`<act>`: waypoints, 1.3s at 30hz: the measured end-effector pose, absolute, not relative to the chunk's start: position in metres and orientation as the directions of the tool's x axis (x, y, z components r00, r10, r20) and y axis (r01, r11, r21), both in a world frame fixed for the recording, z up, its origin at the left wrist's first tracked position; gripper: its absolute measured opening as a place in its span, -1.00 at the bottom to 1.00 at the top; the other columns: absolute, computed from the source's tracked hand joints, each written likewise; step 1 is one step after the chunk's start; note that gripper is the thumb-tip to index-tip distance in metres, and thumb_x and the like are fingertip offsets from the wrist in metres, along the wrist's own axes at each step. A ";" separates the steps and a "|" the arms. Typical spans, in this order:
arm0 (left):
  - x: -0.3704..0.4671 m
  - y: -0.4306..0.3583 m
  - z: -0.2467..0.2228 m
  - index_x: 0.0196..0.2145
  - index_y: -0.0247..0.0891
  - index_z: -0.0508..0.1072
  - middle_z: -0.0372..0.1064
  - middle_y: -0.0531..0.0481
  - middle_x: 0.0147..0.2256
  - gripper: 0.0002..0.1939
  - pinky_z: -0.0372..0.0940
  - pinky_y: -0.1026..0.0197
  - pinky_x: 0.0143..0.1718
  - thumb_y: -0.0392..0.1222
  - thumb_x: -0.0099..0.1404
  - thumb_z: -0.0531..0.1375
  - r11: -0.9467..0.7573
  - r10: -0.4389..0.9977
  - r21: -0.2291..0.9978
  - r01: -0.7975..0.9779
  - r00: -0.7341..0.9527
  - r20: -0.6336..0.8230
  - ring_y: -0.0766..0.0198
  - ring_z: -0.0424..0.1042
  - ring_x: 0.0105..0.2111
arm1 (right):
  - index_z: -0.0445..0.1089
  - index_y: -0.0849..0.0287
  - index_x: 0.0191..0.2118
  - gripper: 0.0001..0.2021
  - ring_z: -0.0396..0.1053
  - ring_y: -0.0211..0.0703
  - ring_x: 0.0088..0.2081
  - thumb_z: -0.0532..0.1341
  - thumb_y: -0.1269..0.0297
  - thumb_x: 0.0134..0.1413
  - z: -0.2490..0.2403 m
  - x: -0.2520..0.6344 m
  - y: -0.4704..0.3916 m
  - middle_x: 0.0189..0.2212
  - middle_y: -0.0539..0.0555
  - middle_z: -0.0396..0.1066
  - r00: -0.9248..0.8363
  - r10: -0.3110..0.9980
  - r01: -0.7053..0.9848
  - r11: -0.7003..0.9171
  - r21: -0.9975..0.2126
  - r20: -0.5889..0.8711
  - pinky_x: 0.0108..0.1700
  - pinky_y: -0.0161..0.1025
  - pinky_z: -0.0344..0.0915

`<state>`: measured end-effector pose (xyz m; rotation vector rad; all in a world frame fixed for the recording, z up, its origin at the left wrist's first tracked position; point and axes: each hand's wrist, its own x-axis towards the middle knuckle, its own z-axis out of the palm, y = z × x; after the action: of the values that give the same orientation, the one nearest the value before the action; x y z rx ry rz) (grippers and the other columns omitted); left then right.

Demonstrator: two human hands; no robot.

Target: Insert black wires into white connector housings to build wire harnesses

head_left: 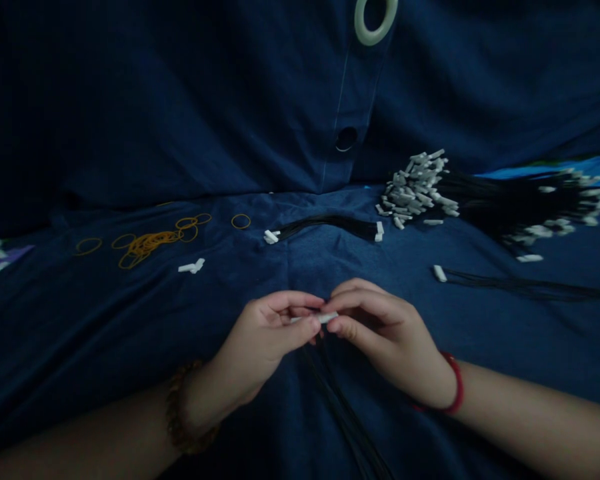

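Note:
Both my hands meet at the middle of the view, over the dark blue cloth. My left hand (265, 333) pinches small white plastic tabs (327, 318) between thumb and fingers. My right hand (380, 327) closes on the other end of the same tabs, thumb below and fingertips above. Thin black cords (337, 400) hang from the tabs and run down toward the bottom edge. How many tabs are between the fingers I cannot make out. A beaded bracelet (187, 407) circles my left wrist, and a red band (455, 383) my right.
Beyond my hands lies a short bundle of black cords (327, 223) with white ends. Orange rubber bands (153, 247) and loose white tabs (193, 266) are at left. A large pile of white-tipped cords (485, 200) and a thinner bundle (520, 285) occupy the right.

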<state>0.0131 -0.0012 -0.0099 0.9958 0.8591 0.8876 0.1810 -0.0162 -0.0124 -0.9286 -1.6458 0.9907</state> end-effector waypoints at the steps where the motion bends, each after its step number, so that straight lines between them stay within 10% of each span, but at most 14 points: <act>1: 0.013 -0.002 -0.010 -0.33 -0.32 0.48 0.41 0.02 -0.47 -0.82 0.22 0.34 -0.40 -0.34 0.03 0.26 0.281 0.913 0.931 -0.231 0.364 -0.185 0.38 0.34 -0.47 | 0.32 0.16 -0.21 -0.86 0.31 -0.31 -0.32 0.17 0.34 0.06 -0.012 0.179 -0.018 -0.34 0.03 0.31 -0.232 0.924 0.089 0.333 -0.939 0.306 -0.27 -0.36 0.28; 8: 0.012 -0.007 -0.010 -0.32 -0.21 0.50 0.38 0.08 -0.46 -0.82 0.20 0.41 -0.43 -0.33 0.05 0.25 0.252 0.950 0.920 -0.300 0.256 -0.177 0.45 0.30 -0.49 | 0.28 0.26 -0.39 -0.91 0.25 -0.40 -0.51 0.20 0.36 -0.02 -0.011 0.168 -0.036 -0.52 -0.02 0.30 -0.401 0.916 0.144 0.055 -0.988 -0.008 -0.49 -0.48 0.20; 23: 0.017 -0.007 -0.005 -0.31 -0.31 0.50 0.36 0.03 -0.51 -0.79 0.13 0.36 -0.47 -0.30 0.02 0.26 0.296 0.947 0.927 -0.230 0.196 -0.254 0.44 0.22 -0.56 | 0.38 0.18 -0.42 -0.92 0.28 -0.38 -0.54 0.13 0.39 -0.02 0.013 0.181 -0.028 -0.54 -0.07 0.37 -0.402 0.911 0.580 0.332 -0.744 0.093 -0.49 -0.43 0.15; 28: 0.016 -0.007 -0.004 -0.32 -0.30 0.51 0.38 0.04 -0.51 -0.80 0.12 0.39 -0.50 -0.31 0.01 0.26 0.320 0.941 0.905 -0.281 0.205 -0.270 0.47 0.21 -0.58 | 0.32 0.23 -0.39 -0.89 0.27 -0.36 -0.59 0.09 0.33 -0.02 0.018 0.179 -0.027 -0.57 -0.01 0.32 -0.430 0.870 0.193 -0.172 -0.966 -0.241 -0.59 -0.45 0.18; 31: 0.015 -0.007 -0.005 -0.33 -0.29 0.52 0.39 0.04 -0.53 -0.81 0.13 0.39 -0.49 -0.32 0.02 0.26 0.336 0.932 0.892 -0.303 0.240 -0.270 0.47 0.22 -0.58 | 0.24 0.24 -0.22 -0.78 0.27 -0.38 -0.65 0.09 0.35 -0.06 0.019 0.176 -0.027 -0.59 -0.01 0.32 -0.500 0.745 -0.064 -0.541 -0.839 -0.442 -0.68 -0.52 0.15; 39: 0.014 -0.008 -0.008 -0.32 -0.27 0.52 0.36 0.05 -0.57 -0.81 0.13 0.40 -0.50 -0.30 0.03 0.25 0.343 0.922 0.896 -0.282 0.286 -0.263 0.47 0.22 -0.58 | 0.30 0.26 -0.37 -0.90 0.20 -0.42 -0.68 0.11 0.35 -0.02 0.005 0.174 -0.024 -0.65 -0.06 0.26 -0.497 0.771 0.109 -0.400 -0.910 -0.398 -0.69 -0.53 0.10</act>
<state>0.0140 -0.0080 -0.0078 0.8506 0.9302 0.9492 0.1743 -0.0242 0.0053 -1.2192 -1.3614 1.9477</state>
